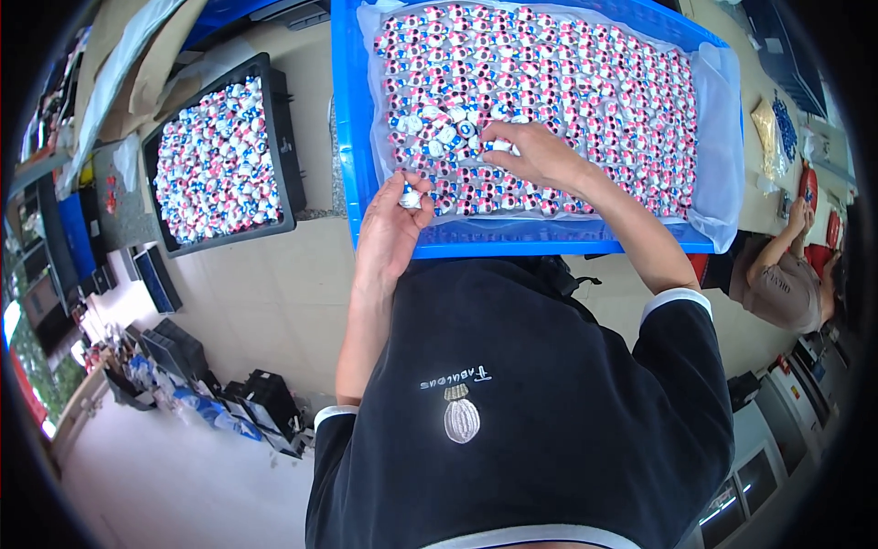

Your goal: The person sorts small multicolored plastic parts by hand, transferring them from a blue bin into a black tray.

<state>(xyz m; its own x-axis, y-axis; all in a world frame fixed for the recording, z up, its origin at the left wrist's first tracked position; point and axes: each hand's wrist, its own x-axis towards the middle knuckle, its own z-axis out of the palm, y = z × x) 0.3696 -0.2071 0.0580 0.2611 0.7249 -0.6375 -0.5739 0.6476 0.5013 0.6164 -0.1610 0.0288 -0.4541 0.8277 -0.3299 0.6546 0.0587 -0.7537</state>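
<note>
A large blue bin (567, 241) with a translucent white liner (716, 137) lies in front of me. Close rows of small rounded figure pieces (604, 110) in white, pink and blue fill it. At its near left corner my left hand (389, 229) is closed, palm up, with a small white-and-blue figure piece (411, 198) in its fingers. Over the left-middle of the bin, my right hand (540, 156) pinches a whitish figure piece (499, 146) between thumb and fingers, partly hidden. Beside those fingertips, a loose heap of figure pieces (444, 131) rests on the rows.
To the left stands a black crate (285, 151) heaped with similar pieces (218, 165). Cardboard (160, 69) sits at the upper left. Another person (782, 284) works at the far right, holding something red. Black crates (265, 398) and blue bags stand on the floor at the lower left.
</note>
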